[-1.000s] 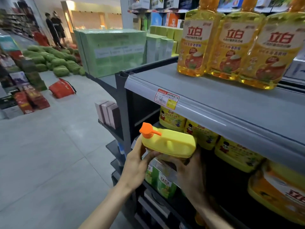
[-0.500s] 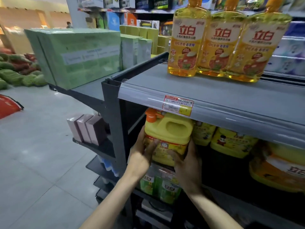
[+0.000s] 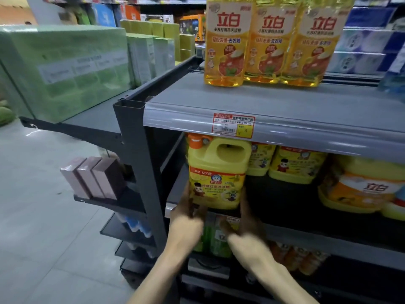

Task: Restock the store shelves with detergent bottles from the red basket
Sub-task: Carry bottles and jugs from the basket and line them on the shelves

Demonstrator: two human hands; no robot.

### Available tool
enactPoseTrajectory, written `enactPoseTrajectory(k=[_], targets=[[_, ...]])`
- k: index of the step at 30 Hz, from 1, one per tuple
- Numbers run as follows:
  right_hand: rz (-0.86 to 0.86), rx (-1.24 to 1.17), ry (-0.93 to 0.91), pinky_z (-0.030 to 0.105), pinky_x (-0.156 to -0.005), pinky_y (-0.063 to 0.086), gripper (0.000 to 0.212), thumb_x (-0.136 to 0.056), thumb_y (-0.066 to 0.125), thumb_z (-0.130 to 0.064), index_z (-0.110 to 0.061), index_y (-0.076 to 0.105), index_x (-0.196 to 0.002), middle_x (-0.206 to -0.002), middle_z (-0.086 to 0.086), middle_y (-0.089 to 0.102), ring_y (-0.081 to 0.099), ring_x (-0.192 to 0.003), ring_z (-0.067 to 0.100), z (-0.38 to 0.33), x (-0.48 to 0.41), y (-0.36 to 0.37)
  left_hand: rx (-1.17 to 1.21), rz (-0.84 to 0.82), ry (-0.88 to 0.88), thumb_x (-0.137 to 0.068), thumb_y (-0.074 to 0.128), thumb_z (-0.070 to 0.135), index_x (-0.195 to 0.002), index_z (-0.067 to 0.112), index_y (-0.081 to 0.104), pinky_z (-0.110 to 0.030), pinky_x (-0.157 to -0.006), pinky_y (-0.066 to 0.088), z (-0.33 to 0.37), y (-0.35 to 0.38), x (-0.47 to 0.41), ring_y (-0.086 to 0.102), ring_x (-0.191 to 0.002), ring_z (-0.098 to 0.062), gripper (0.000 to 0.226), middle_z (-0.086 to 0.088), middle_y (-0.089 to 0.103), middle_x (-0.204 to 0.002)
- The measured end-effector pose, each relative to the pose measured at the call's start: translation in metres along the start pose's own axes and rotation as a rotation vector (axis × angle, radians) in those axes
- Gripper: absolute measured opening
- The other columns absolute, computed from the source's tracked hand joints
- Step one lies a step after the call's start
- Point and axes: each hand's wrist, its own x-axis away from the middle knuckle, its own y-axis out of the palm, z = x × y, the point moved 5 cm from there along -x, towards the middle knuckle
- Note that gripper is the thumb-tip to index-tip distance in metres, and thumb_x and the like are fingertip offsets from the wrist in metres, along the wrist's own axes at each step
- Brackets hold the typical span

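Though blurred, left hand [image 3: 186,222] and right hand [image 3: 248,229] grasping base of detergent bottle [image 3: 217,172]; bottle upright

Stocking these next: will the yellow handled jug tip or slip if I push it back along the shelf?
Probably heavy: the left hand and right hand both hold the yellow detergent jug low. Its broad, squarish base should resist tipping. Smooth plastic likely slides easily on the shelf.

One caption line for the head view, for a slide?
Left hand and right hand hold a yellow detergent jug upright at the shelf edge.
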Motion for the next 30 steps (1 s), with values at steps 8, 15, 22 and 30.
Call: enactPoseTrajectory(k=[8, 15, 22, 30], targets=[[-0.109, 0.164, 0.042, 0.036, -0.109, 0.045, 0.112, -0.101, 0.068, -0.033, -0.027, -0.027, -0.162, -0.175, 0.007, 0.023, 0.053, -0.142, 0.031, -0.024, -0.025, 0.015, -0.058, -0.008, -0.039, -0.090, 0.057, 0.011, -0.156, 0.049, 0.037, -0.019, -0.089, 0.054, 0.001, 0.000, -0.030, 0.066, -0.108, 0.009, 0.079, 0.036, 0.069, -0.118], [-0.132, 0.055, -0.022, 0.035, -0.109, 0.048, 0.119, -0.095, 0.071, -0.036, -0.030, -0.026, -0.164, -0.173, 0.003, 0.029, 0.052, -0.143, 0.029, -0.032, -0.055, 0.029, -0.024, 0.082, -0.133, -0.101, 0.055, 0.020, -0.168, 0.027, 0.021, -0.031, -0.086, 0.043, -0.004, 0.003, -0.054, 0.063, -0.124, -0.031, 0.075, -0.006, 0.066, -0.142], [-0.099, 0.069, -0.064, 0.030, -0.108, 0.041, 0.128, -0.091, 0.080, -0.038, -0.015, -0.022, -0.166, -0.174, 0.008, 0.022, 0.047, -0.147, 0.031, -0.037, -0.082, 0.041, 0.013, 0.145, -0.088, -0.084, 0.043, 0.019, -0.164, 0.031, 0.031, -0.015, -0.068, 0.045, -0.004, 0.003, -0.071, 0.069, -0.099, -0.026, 0.081, -0.006, 0.072, -0.120], [-0.139, 0.170, -0.048, 0.029, -0.103, 0.043, 0.126, -0.094, 0.077, -0.035, -0.010, -0.025, -0.164, -0.178, 0.009, 0.004, 0.046, -0.146, 0.033, -0.035, -0.089, 0.045, 0.024, 0.125, -0.078, -0.092, 0.051, -0.002, -0.149, 0.039, 0.044, -0.016, -0.069, 0.047, -0.006, -0.002, -0.074, 0.067, -0.086, -0.008, 0.071, 0.004, 0.073, -0.105]])
